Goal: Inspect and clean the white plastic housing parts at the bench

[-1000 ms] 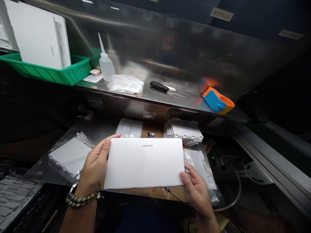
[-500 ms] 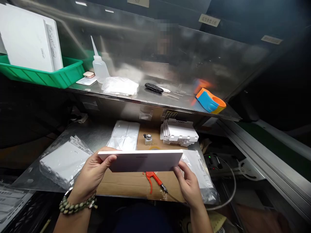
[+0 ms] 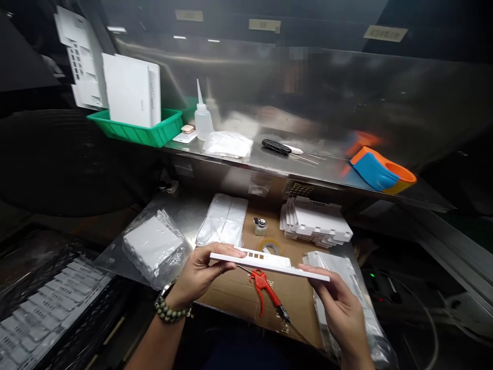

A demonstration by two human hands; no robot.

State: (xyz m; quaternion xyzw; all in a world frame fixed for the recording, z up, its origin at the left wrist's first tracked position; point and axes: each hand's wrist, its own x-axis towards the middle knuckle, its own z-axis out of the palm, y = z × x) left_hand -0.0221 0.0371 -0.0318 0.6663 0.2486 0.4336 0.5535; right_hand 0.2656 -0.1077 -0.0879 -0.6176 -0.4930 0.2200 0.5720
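Between my hands is a white plastic cover [image 3: 265,263], held nearly edge-on, with a row of square openings along its far side. My left hand [image 3: 206,270] pinches its left end, thumb below and fingers on top. At the right end my right hand [image 3: 337,295] grips it the same way. Below the cover, a red air blow gun [image 3: 267,290] lies on the cardboard [image 3: 227,300]. Behind it are a small metal-topped bottle [image 3: 261,227] and a roll of yellow tape [image 3: 270,247], partly hidden by the cover.
Bagged white parts lie left [image 3: 154,244] and right [image 3: 346,288]. More white covers [image 3: 316,221] are stacked behind. The shelf [image 3: 246,165] carries a green bin [image 3: 134,132], a squeeze bottle [image 3: 203,121], black-handled tool [image 3: 276,147] and tape dispenser [image 3: 381,169]. A crate of parts [image 3: 50,308] stands lower left.
The cover has been tilted from showing its logo face to nearly edge-on, so its openings now show. My view has swung left, bringing the crate of parts into sight.
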